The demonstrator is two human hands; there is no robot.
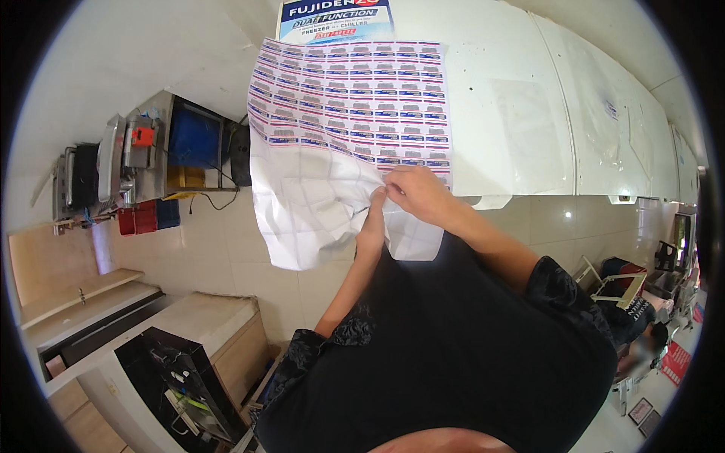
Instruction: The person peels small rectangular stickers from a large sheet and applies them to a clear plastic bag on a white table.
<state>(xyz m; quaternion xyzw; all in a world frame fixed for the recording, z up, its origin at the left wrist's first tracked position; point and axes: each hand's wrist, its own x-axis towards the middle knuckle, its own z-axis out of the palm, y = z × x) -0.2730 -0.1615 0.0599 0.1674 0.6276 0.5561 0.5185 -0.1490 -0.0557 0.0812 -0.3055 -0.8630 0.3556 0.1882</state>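
A large sheet of printed labels [351, 96] lies over the top of a white chest freezer [504, 73], its rows bearing small print. The near part of the sheet hangs past the freezer's front edge, with its white back [300, 209] turned up and creased. My left hand [371, 222] pinches the sheet at a gathered fold near its middle. Right beside it, my right hand [416, 189] has thumb and fingertips closed at the same spot. Whether a single label sits between those fingertips is too small to see.
More white freezers [617, 107] run off to the right. At left stand a steel table [170, 147] with appliances and red and blue bins [139, 218]. A black-topped counter [187, 385] is at lower left. Another person [628, 320] is at far right, near a folded frame [617, 286].
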